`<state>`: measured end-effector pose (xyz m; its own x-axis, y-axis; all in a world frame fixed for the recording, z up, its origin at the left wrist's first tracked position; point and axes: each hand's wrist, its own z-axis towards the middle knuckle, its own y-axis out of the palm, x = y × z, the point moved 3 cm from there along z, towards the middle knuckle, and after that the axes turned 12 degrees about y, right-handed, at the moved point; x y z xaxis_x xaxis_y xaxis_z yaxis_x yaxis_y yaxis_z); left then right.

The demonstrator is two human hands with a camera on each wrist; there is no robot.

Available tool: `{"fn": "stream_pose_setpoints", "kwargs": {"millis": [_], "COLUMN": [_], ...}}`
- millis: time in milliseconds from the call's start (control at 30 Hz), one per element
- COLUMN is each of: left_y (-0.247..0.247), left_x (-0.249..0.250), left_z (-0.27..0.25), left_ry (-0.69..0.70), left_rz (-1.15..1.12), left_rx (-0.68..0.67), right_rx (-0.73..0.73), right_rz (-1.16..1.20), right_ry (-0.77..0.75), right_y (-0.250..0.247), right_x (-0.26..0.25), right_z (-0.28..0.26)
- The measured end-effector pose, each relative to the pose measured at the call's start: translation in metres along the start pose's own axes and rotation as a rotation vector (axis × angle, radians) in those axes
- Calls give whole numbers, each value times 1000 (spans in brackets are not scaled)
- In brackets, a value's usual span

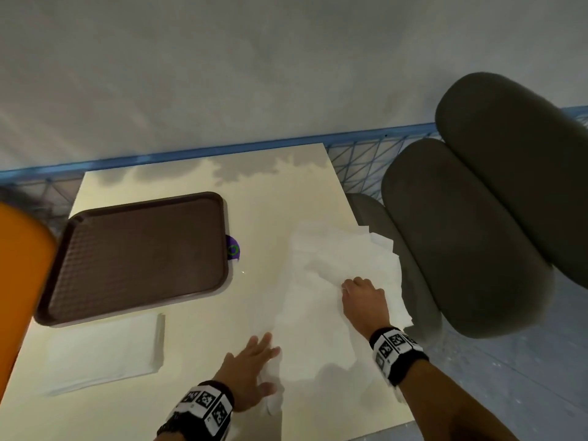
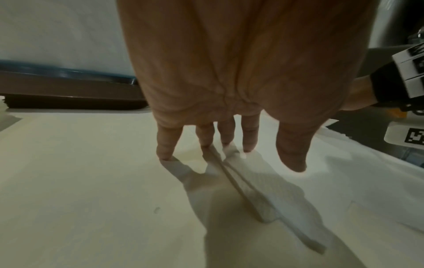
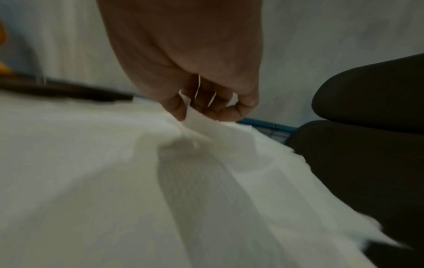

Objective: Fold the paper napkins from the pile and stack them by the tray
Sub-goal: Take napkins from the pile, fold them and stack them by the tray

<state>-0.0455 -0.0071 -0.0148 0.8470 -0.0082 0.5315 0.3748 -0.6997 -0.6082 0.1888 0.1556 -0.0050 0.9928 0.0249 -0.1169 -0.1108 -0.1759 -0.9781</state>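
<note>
A loose pile of white paper napkins [image 1: 343,249] lies at the table's right edge. My right hand [image 1: 361,294] reaches over it and pinches the corner of a napkin [image 3: 206,137] between thumb and fingers [image 3: 220,107], lifting it off the pile. That napkin [image 1: 305,326] drapes toward me. My left hand [image 1: 254,361] lies flat with straight fingers [image 2: 206,134] on the napkin's near left edge [image 2: 263,199]. A stack of folded napkins [image 1: 101,351] sits in front of the brown tray [image 1: 136,256].
The cream table [image 1: 197,338] stands against a grey wall with a blue strip [image 1: 191,154]. A dark grey padded chair [image 1: 477,218] is close on the right. An orange chair [image 1: 19,281] is on the left. A purple sticker [image 1: 233,249] peeks out beside the tray.
</note>
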Motion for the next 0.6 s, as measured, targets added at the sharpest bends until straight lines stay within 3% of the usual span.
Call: {"fn": "stream_pose_setpoints", "kwargs": {"millis": [100,233,367,467,600], "left_y": [-11,-34,-57,-68,-64], "left_x": [17,45,58,49,23], "left_z": [-3,-16,-42,-62,-76], "left_ry": [11,45,113,156,119], "left_rz": [-196,-988,-1598,-1698,-1547], "left_rx": [204,509,513,522,573], "right_rx": [-60,-287,-592,-712,-672], "right_rz": [306,696,1204,1406,1192], "right_ry": [-3,-86,12,71,134], "right_y": [-22,-54,-82,-91,-82], "right_x": [-19,-61,-94,-111,-122], "right_z": [-24,-77,-116,-132,-139]}}
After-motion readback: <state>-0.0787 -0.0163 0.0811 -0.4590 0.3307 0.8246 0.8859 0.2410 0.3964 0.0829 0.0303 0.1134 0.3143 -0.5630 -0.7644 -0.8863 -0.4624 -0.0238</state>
